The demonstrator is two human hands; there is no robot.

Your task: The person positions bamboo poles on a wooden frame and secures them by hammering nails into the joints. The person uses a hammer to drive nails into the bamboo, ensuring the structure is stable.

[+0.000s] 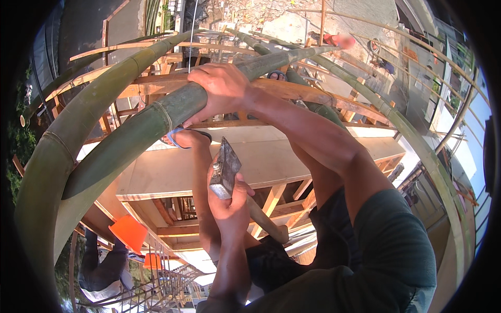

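1 head fisheye view, looking steeply down, close over bamboo pole (pixel 156 117).

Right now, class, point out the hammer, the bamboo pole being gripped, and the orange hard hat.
hammer (pixel 225 169): head view, on its metal head.
bamboo pole (pixel 151 122): head view, on its green mid-shaft.
orange hard hat (pixel 129 232): head view, on its crown.

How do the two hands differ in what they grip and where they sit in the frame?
The right hand wraps over a thick green bamboo pole high in the frame, arm stretched out; the left hand sits lower and closer, clutching a hammer near its metal head, wooden handle trailing down. The right hand shows its back, the left its curled fingers. Both are bare and closed tight.
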